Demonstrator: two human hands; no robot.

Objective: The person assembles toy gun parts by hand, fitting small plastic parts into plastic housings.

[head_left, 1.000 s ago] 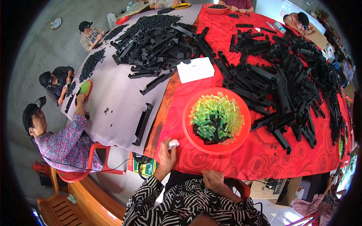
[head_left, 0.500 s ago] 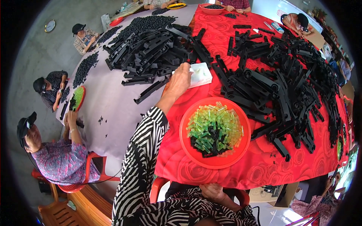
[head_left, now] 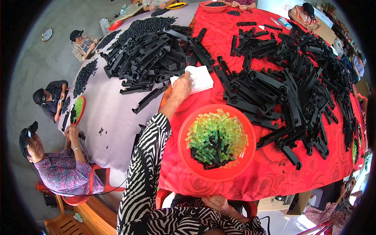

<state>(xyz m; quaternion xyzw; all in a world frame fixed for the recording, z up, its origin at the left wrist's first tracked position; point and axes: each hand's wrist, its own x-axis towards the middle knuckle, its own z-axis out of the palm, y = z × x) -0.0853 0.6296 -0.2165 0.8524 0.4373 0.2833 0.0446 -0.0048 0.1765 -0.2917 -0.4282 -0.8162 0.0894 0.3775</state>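
Observation:
My left hand (head_left: 182, 88) reaches out over the table and is closed on a white tissue, part of which sticks out beside the fingers. It is at the left side of a white pack of tissues (head_left: 203, 80). My right hand (head_left: 217, 203) rests low in front of me, below the table edge, its fingers lying loosely with nothing visible in them. Between my hands and the far heaps stands a red round basin (head_left: 184, 164). It holds many yellow-green clear tubes (head_left: 219, 125) and some small black parts (head_left: 213, 150).
Long black plastic pieces are heaped on the grey cloth (head_left: 149, 56) and on the red cloth (head_left: 274, 90). Small black parts (head_left: 150, 27) spread at the far left. A co-worker (head_left: 58, 168) sits left by a tray of green pieces (head_left: 78, 109). Others work around the table.
My left hand has moved slightly nearer and to the left, and more of the white tissue shows at its fingers. The whole view has shifted a little. My right hand stays low.

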